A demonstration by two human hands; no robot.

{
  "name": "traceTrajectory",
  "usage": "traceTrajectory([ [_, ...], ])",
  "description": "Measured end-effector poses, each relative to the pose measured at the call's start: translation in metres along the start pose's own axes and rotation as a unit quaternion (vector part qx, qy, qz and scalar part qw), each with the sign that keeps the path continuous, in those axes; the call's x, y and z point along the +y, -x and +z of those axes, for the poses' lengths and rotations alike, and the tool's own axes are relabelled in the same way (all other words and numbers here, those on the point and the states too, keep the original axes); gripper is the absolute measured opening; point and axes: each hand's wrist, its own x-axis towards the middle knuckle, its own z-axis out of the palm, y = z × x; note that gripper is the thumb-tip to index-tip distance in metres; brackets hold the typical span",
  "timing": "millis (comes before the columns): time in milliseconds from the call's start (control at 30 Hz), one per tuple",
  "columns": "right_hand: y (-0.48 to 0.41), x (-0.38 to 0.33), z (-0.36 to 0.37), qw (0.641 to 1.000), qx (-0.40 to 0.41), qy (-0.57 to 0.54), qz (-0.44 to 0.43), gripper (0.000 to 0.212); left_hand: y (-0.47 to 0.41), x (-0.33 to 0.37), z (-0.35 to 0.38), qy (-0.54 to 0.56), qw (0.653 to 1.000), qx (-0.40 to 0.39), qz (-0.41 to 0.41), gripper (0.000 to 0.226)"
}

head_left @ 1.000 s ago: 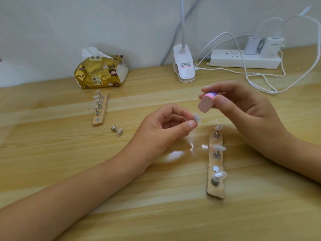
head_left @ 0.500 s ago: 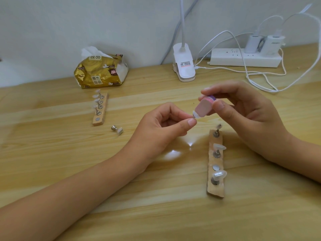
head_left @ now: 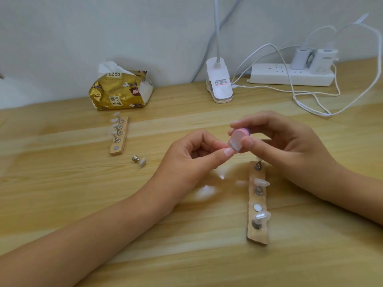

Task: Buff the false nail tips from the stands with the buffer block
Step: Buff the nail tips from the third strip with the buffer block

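Left hand (head_left: 192, 154): nail tip (head_left: 232, 144) was pinched between thumb and forefinger, held against the buffer block (head_left: 239, 137).
Right hand (head_left: 286, 146): block was gripped in curled fingers, above the right stand (head_left: 257, 235).
Risk: the tip could be flicked from so slim a pinch by hard strokes.

Edge of nail tip (head_left: 233, 146) showing only, rest hidden between left hand (head_left: 192, 156) thumb and buffer block (head_left: 238, 137). Block's far end is covered by right hand (head_left: 290, 148). Near stand (head_left: 257, 235) at 4 o'clock: top peg (head_left: 257, 165) partly behind right hand. Far stand (head_left: 119, 146) at 10 o'clock: tips blurred. Lamp neck (head_left: 217, 27) cut off at 12 o'clock.
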Motion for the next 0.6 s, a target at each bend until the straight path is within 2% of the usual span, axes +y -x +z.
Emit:
traceTrajectory([
  [267, 0.0009, 0.0004, 0.001, 1.0, 0.01, 0.0, -0.008, 0.03, 0.0005, -0.0005, -0.0007, -0.012, 1.0, 0.01, 0.002, 0.009],
  [400, -0.0002, -0.0004, 0.0009, 1.0, 0.013, 0.01, 0.021, 0.026, 0.0004, -0.0027, -0.0014, -0.012, 1.0, 0.013, 0.01, 0.015],
  [500, 0.0008, 0.0004, 0.0005, 0.999, 0.026, 0.024, 0.0, 0.024, -0.0004, -0.0049, -0.0018, -0.006, 1.0, 0.014, 0.013, 0.005],
  [600, 0.0004, 0.0031, -0.0004, 0.999, 0.023, 0.019, 0.019, 0.024, -0.0025, -0.0071, -0.001, 0.001, 1.0, 0.021, 0.014, 0.007],
])
